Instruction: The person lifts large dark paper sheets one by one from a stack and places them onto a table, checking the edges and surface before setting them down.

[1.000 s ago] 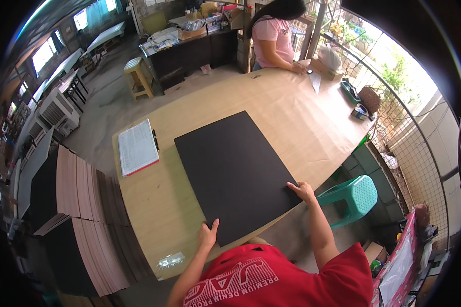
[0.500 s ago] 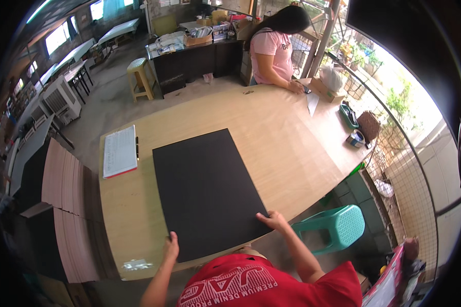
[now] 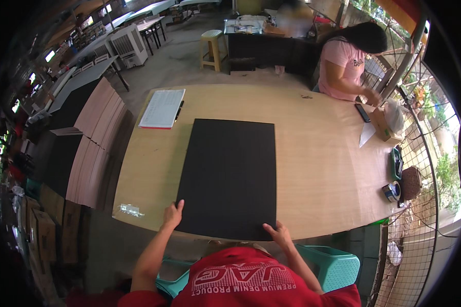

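A large flat black board (image 3: 231,174) lies on the pale wooden table (image 3: 317,169), its near edge toward my body. My left hand (image 3: 173,215) grips its left edge near the close corner, thumb on top. At the near right corner my right hand (image 3: 279,235) holds the board, with the thumb over the black face and the fingers underneath or at the edge, partly hidden. Beyond the board's far left corner lie a clipboard with a paper sheet (image 3: 162,108) and a dark pen (image 3: 179,111).
Stacks of pink-edged black boards (image 3: 95,143) stand left of the table. Across it, a person in pink (image 3: 343,66) is near a phone (image 3: 362,113) and a cardboard box (image 3: 385,128). A tape roll (image 3: 392,191) sits at the right edge. Green stools (image 3: 333,266) stand close to me.
My view has turned to the right, so the board appears straighter. Both hands stay on its edges. The other person's hand has left the phone, which lies on the table.
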The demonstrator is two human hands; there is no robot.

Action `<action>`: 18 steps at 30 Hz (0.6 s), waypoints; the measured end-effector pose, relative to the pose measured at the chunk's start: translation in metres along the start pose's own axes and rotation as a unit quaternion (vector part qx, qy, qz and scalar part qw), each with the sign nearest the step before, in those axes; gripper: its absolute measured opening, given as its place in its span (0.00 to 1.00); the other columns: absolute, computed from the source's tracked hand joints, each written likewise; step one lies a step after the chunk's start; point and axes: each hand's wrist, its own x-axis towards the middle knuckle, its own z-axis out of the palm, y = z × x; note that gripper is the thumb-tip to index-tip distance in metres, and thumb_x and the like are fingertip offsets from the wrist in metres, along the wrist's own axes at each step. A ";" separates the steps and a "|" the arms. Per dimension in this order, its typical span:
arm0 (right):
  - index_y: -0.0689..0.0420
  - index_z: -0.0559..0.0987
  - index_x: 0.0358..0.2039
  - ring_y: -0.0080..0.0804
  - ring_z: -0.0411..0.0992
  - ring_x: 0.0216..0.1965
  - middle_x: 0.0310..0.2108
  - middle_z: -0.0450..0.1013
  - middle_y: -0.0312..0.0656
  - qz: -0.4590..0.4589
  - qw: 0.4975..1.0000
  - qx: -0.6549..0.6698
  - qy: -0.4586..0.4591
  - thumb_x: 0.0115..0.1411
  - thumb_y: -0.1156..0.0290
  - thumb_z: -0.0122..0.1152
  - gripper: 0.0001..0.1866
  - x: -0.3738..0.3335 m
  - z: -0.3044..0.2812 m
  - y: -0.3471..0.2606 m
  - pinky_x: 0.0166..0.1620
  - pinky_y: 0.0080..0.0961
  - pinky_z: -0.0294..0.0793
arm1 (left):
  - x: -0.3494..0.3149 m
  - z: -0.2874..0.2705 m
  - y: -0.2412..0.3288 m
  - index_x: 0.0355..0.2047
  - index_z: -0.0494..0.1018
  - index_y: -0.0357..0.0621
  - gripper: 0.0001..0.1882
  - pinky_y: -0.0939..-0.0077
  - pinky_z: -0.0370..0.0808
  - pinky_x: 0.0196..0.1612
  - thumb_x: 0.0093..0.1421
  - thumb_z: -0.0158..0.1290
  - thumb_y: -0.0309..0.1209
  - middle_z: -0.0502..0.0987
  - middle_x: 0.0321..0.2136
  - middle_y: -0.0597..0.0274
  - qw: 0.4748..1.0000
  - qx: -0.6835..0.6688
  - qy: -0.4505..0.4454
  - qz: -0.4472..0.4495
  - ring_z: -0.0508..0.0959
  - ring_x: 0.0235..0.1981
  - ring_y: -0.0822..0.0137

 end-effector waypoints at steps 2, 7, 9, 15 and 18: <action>0.63 0.76 0.50 0.46 0.74 0.49 0.45 0.77 0.54 -0.008 0.999 0.033 -0.008 0.58 0.49 0.63 0.31 -0.009 -0.016 0.002 0.52 0.36 0.71 | -0.007 0.008 0.016 0.39 0.73 0.30 0.39 0.47 0.74 0.42 0.64 0.38 0.62 0.78 0.32 0.33 1.000 -0.013 -0.004 -0.005 0.77 0.39 0.35; 0.66 0.78 0.46 0.35 0.76 0.44 0.39 0.79 0.48 -0.014 0.999 0.047 0.015 0.60 0.56 0.62 0.24 -0.015 -0.046 0.035 0.49 0.32 0.73 | -0.020 0.029 0.065 0.34 0.74 0.31 0.37 0.47 0.74 0.39 0.64 0.38 0.61 0.78 0.30 0.35 1.000 -0.014 -0.025 0.004 0.78 0.36 0.36; 0.67 0.78 0.44 0.34 0.77 0.40 0.37 0.79 0.49 -0.014 0.999 0.007 0.032 0.60 0.55 0.62 0.25 -0.018 -0.060 0.022 0.46 0.32 0.74 | -0.024 0.031 0.077 0.35 0.73 0.32 0.37 0.47 0.75 0.39 0.64 0.38 0.61 0.78 0.30 0.35 0.999 -0.021 -0.050 -0.001 0.78 0.36 0.36; 0.67 0.78 0.43 0.36 0.78 0.36 0.33 0.79 0.51 -0.006 1.000 -0.016 0.023 0.57 0.50 0.64 0.29 -0.006 -0.068 0.042 0.41 0.35 0.75 | -0.019 0.026 0.088 0.38 0.73 0.32 0.37 0.47 0.75 0.40 0.65 0.37 0.60 0.78 0.31 0.34 0.995 -0.021 -0.098 -0.003 0.78 0.37 0.36; 0.66 0.79 0.43 0.39 0.78 0.38 0.34 0.79 0.52 -0.016 0.999 -0.031 0.038 0.57 0.47 0.64 0.30 0.002 -0.069 0.062 0.42 0.35 0.75 | -0.013 0.033 0.085 0.38 0.74 0.32 0.36 0.47 0.75 0.40 0.65 0.38 0.60 0.78 0.32 0.33 0.995 -0.019 -0.098 0.028 0.78 0.38 0.36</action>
